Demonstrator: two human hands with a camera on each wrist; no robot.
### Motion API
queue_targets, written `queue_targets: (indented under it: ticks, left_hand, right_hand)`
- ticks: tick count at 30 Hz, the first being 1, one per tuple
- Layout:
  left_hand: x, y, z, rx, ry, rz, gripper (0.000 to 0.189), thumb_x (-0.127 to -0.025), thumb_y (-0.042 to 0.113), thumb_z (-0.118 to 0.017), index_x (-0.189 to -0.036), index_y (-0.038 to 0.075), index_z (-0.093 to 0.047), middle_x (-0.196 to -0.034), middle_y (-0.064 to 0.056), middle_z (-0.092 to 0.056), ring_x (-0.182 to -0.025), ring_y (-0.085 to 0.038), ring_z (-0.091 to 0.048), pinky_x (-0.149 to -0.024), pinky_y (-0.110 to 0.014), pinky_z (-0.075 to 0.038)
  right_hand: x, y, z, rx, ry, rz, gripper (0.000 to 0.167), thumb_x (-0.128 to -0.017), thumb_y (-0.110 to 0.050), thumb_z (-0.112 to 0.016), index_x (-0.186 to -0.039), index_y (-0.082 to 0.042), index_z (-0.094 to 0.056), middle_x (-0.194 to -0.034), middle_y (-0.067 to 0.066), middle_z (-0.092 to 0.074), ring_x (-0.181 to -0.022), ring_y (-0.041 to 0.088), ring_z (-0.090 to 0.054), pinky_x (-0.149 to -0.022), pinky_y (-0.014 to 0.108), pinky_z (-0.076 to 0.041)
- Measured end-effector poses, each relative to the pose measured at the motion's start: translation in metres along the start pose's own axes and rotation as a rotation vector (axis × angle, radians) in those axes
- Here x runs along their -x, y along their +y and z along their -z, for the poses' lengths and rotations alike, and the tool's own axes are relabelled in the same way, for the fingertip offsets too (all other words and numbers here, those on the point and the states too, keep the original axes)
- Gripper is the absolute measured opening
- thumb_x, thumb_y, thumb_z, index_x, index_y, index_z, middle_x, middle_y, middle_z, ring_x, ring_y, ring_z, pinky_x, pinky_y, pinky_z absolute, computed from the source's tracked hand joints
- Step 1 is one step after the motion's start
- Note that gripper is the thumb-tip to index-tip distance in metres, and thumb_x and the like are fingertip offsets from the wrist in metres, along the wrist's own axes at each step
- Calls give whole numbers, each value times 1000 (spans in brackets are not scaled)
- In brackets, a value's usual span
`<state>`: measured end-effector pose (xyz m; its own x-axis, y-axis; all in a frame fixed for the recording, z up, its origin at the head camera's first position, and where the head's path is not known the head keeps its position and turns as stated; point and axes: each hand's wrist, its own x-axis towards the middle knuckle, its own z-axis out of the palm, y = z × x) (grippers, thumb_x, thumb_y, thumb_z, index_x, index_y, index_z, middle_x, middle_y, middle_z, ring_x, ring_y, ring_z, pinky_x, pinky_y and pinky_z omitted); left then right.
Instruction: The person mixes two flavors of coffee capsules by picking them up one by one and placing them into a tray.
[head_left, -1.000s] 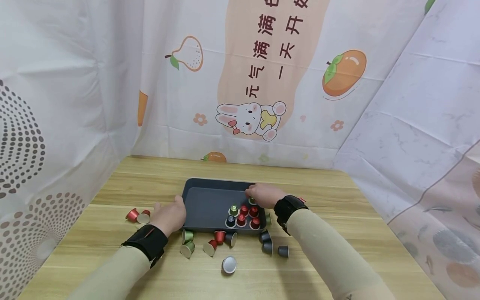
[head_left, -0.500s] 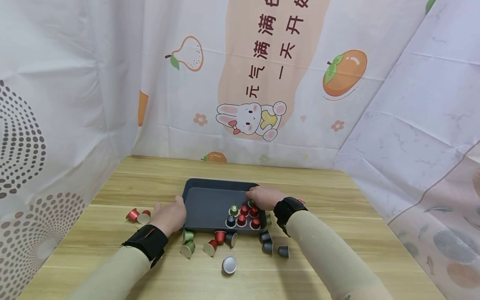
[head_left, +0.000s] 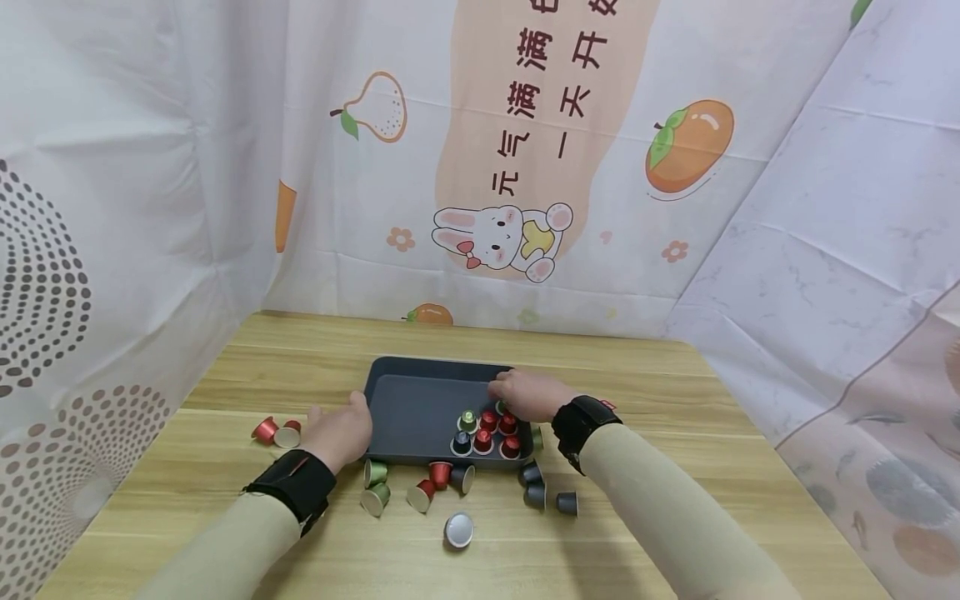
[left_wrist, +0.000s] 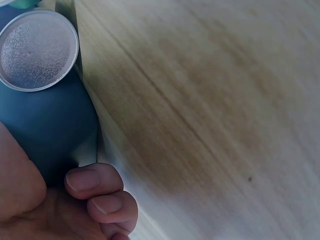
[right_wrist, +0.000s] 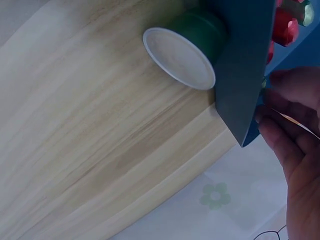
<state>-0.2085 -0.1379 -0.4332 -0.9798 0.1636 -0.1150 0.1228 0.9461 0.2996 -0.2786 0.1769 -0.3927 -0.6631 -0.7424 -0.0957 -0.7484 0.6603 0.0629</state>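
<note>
My left hand [head_left: 341,429] grips the left wall of a dark grey tray [head_left: 416,408]; in the left wrist view its thumb and curled fingers [left_wrist: 95,180] lie on either side of the tray wall. At the tray's back right corner, my right hand [head_left: 532,396] pinches a green coffee capsule [head_left: 501,408], mostly hidden behind the fingers. Close beside it in the tray stand several red capsules [head_left: 483,440], a light green capsule [head_left: 468,421] and a dark blue capsule [head_left: 461,442]. The tray's left and middle floor is bare.
Along the tray's front lie green capsules [head_left: 375,498], red capsules [head_left: 422,495] and dark capsules [head_left: 536,495]. A capsule with its silver lid up [head_left: 459,530] sits nearer. Red capsules [head_left: 266,430] lie left of my left hand. Another green capsule [right_wrist: 200,37] lies against the tray's right outer wall.
My right hand has shifted slightly left, and the green capsule at its fingers has moved a little left and forward toward the red ones. My left hand has stayed on the tray.
</note>
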Motion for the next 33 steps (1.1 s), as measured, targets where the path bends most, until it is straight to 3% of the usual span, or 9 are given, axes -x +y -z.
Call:
queue_targets:
  ticks: [9, 16, 25, 33]
  left_hand:
    - [-1, 0, -1, -7, 4, -4, 45, -102, -6, -36, -145, -17, -32, -56, -6, -55, -54, -23, -53, -103, -64, -30]
    - [-1, 0, 0, -13, 5, -3, 46, -101, -6, -38, -145, -17, -31, -55, -6, -55, -54, -22, -51, -102, -62, -31]
    - [0, -1, -1, -11, 13, -7, 45, -102, -5, -37, -145, -17, -31, -56, -6, -55, -56, -23, -52, -98, -60, -32]
    - [-1, -1, -1, -7, 12, -14, 46, -102, -5, -37, -145, -18, -31, -55, -6, -55, -55, -22, -51, -98, -60, -32]
  right_hand:
    - [12, 0, 9, 10, 57, 13, 19, -94, -5, -67, -114, -6, -71, -107, 7, -71, -98, 23, -69, -85, 39, -57]
    - [20, 2, 9, -12, 91, -13, 8, -95, -9, -68, -102, -9, -64, -93, 0, -65, -81, 15, -60, -74, 35, -53]
    - [35, 8, 4, -7, 151, 52, 13, -93, -7, -70, -95, -8, -57, -81, -5, -52, -73, 13, -47, -67, 31, -44]
    - [45, 11, 1, -35, 126, 8, 16, -95, -13, -71, -102, -9, -57, -91, -2, -57, -77, 13, -52, -70, 33, -49]
